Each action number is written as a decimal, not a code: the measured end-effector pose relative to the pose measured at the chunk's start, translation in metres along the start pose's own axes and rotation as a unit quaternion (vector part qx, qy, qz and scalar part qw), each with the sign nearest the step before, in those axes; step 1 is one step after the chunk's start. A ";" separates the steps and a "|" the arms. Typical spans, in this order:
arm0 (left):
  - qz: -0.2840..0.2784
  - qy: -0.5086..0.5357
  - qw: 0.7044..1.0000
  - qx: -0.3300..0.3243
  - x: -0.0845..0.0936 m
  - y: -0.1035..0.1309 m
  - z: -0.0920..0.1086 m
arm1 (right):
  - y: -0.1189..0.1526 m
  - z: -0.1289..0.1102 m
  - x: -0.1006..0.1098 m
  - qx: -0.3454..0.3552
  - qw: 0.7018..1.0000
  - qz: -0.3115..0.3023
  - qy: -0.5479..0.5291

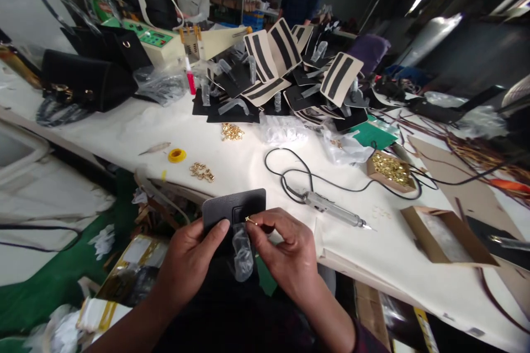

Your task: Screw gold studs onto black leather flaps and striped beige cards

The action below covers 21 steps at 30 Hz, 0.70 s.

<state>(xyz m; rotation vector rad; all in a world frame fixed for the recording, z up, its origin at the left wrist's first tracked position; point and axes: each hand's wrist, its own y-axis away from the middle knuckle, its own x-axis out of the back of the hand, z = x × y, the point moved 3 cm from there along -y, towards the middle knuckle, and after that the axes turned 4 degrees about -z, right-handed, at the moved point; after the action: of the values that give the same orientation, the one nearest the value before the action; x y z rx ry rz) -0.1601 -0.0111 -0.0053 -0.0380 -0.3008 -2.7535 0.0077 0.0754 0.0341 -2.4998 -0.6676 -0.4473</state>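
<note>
My left hand [192,253] grips a black leather panel [219,209] by its left side, thumb lying across the face. A strip wrapped in clear plastic [243,256] hangs down from the middle of that panel. My right hand [285,242] pinches a small gold metal fitting [250,221] between thumb and forefinger, right at the panel's strip. Whether the fitting touches the strip is too small to tell. Both hands are in front of the table's near edge. Beyond them lie gold rings [202,172], a pile of small gold fittings [232,132] and a yellow tape roll [176,155].
An electric screwdriver [335,209] with a looped black cord lies right of my hands. Farther right are a box of gold pieces [390,170] and an open cardboard box [447,234]. Stacked panels [273,55], a black handbag [86,80] and a machine [165,41] stand behind.
</note>
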 end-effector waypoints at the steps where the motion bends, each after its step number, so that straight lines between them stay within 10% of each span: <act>1: -0.002 -0.019 1.000 -0.015 -0.004 0.002 0.003 | 0.003 -0.002 0.001 0.009 1.000 0.006 0.007; 21: -0.047 -0.241 0.933 -0.263 -0.046 0.031 0.021 | 0.040 -0.002 0.030 0.034 0.996 0.055 0.063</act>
<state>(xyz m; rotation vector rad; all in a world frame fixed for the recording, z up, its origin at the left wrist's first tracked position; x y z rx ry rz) -0.1061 -0.0181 0.0187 -0.8638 0.3327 -2.7981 0.0535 0.0548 0.0329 -2.4073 -0.4846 -0.5283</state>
